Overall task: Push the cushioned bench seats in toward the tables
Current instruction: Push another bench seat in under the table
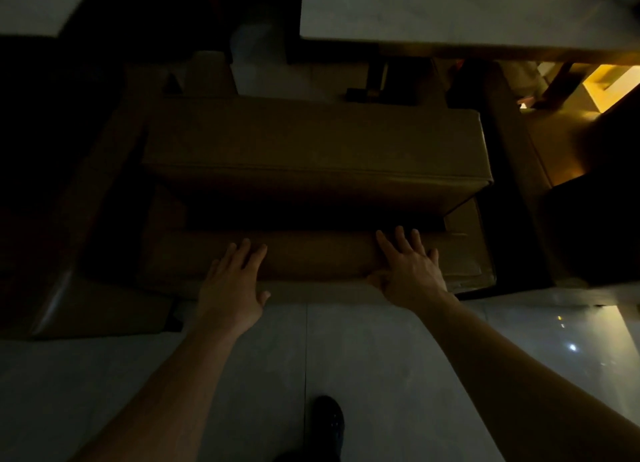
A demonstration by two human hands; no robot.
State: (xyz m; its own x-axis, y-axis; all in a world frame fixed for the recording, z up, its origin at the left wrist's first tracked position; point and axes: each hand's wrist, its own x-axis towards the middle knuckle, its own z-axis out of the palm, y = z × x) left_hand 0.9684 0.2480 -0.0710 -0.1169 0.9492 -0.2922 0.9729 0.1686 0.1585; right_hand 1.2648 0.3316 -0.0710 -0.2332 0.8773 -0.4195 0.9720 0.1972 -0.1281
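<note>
A brown cushioned bench stands in dim light below me, its padded seat facing a pale table at the upper right. The bench's backrest top runs across the near side. My left hand lies flat on the backrest's near edge with fingers spread. My right hand rests flat on the same edge further right, fingers apart, thumb on the near face. Neither hand closes around anything.
A second brown bench stands to the left, and another table corner shows at the upper left. A dark chair sits at the right. Pale floor tiles lie under me, with my dark shoe at the bottom.
</note>
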